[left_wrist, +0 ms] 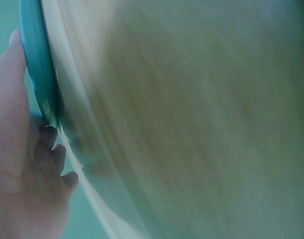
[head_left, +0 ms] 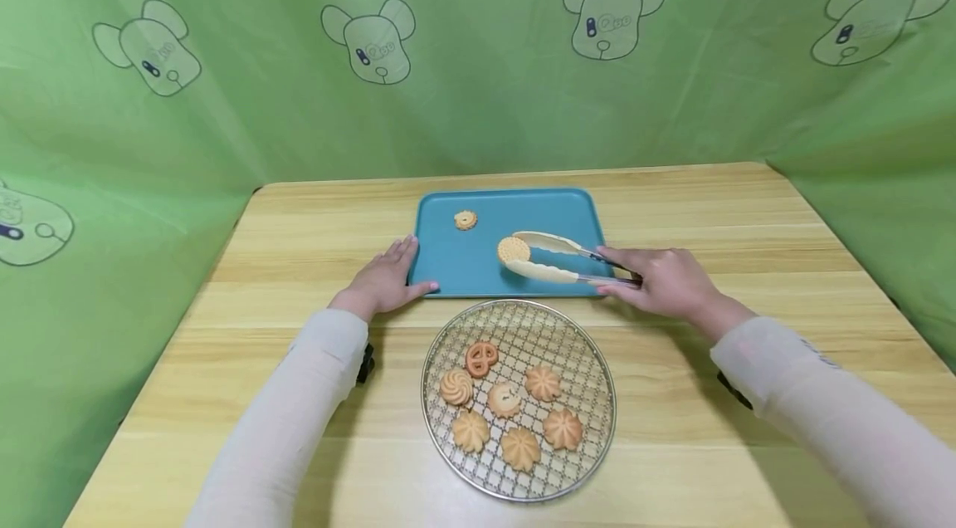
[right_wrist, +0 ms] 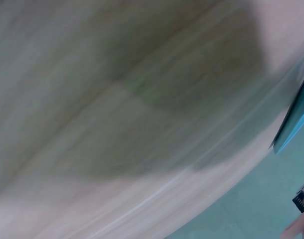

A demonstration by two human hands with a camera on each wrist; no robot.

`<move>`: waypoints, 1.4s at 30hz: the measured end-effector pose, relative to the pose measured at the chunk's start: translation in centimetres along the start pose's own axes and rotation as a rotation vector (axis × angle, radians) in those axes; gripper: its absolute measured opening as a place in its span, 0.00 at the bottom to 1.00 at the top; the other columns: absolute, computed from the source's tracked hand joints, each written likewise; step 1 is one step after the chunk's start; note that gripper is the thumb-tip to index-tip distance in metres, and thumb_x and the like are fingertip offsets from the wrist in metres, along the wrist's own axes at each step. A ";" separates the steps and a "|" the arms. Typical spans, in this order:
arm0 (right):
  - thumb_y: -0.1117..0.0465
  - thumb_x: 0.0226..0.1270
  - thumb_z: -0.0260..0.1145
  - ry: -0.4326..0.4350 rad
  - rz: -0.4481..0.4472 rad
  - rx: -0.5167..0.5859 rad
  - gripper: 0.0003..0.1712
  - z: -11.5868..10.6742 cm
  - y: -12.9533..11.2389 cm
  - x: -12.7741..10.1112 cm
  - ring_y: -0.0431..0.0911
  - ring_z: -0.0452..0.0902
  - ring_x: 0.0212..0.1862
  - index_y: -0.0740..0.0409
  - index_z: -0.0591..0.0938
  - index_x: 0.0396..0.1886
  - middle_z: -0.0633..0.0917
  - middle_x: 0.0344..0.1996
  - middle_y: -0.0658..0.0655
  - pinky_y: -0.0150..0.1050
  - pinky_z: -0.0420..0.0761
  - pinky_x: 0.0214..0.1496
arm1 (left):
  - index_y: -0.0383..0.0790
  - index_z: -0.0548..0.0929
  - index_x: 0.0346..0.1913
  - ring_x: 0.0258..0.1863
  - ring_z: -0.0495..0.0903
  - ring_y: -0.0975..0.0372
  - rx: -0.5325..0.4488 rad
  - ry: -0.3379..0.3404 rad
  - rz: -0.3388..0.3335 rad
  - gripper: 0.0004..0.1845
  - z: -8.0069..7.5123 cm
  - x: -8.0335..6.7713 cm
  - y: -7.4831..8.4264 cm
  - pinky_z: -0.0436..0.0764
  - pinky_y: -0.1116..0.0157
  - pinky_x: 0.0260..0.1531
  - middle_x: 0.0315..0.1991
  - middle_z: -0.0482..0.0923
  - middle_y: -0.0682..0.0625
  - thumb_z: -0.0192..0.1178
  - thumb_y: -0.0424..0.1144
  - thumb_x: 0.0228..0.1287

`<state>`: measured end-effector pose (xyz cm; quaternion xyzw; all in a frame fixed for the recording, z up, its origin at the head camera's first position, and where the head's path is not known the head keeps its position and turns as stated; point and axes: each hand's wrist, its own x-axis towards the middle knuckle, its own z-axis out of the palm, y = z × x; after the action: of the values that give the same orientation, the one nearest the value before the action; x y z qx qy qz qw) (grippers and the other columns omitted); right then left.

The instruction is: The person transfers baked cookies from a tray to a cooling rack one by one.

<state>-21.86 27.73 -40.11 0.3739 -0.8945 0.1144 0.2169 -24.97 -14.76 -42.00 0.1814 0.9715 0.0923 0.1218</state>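
The right hand (head_left: 665,281) grips the tongs (head_left: 556,257) by their near end, and their tips pinch a round biscuit (head_left: 513,250) just over the middle of the blue tray (head_left: 478,266), far from the wire rack (head_left: 568,462) with its seven cookies. The left hand (head_left: 388,279) lies flat with straight fingers against the left near corner of the tray on the worktop (head_left: 747,212). I think the thin biscuit could slip or break if the tongs loosen or squeeze too hard, and it could fall near the small cookie (head_left: 465,219) at the far left.

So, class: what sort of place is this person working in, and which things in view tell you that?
Probably a staged recording booth, not a real kitchen: green cartoon-bear curtains wall in a bare wooden table holding only a blue tray, tongs and a wire rack of biscuits.
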 end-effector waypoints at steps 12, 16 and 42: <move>0.46 0.45 0.76 -0.021 -0.100 0.053 0.36 -0.3 0.7 -1.3 0.45 0.81 0.22 0.55 0.81 0.56 0.87 0.39 0.60 0.40 0.80 0.21 | 0.35 0.41 0.75 0.73 0.39 0.51 -0.007 0.001 -0.001 0.50 -0.1 -0.1 0.1 0.46 0.53 0.70 0.75 0.38 0.43 0.44 0.67 0.66; 0.45 0.46 0.76 -0.021 -0.134 0.085 0.35 -0.5 0.8 -1.6 0.39 0.77 0.19 0.55 0.82 0.55 0.87 0.39 0.59 0.34 0.77 0.19 | 0.34 0.41 0.75 0.73 0.39 0.50 -0.004 0.006 0.008 0.50 0.1 0.0 0.0 0.46 0.53 0.70 0.75 0.37 0.42 0.44 0.67 0.66; 0.39 0.54 0.70 -0.075 -0.358 0.141 0.32 -2.0 0.2 -0.7 0.40 0.82 0.24 0.57 0.84 0.50 0.88 0.36 0.57 0.33 0.81 0.22 | 0.36 0.41 0.75 0.73 0.39 0.51 0.005 0.002 0.005 0.50 0.2 0.2 -0.2 0.46 0.53 0.70 0.76 0.37 0.44 0.43 0.68 0.65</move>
<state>-20.93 29.02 -38.73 0.5452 -0.8110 0.1224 0.1733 -25.11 -14.83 -42.22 0.1841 0.9714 0.0901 0.1202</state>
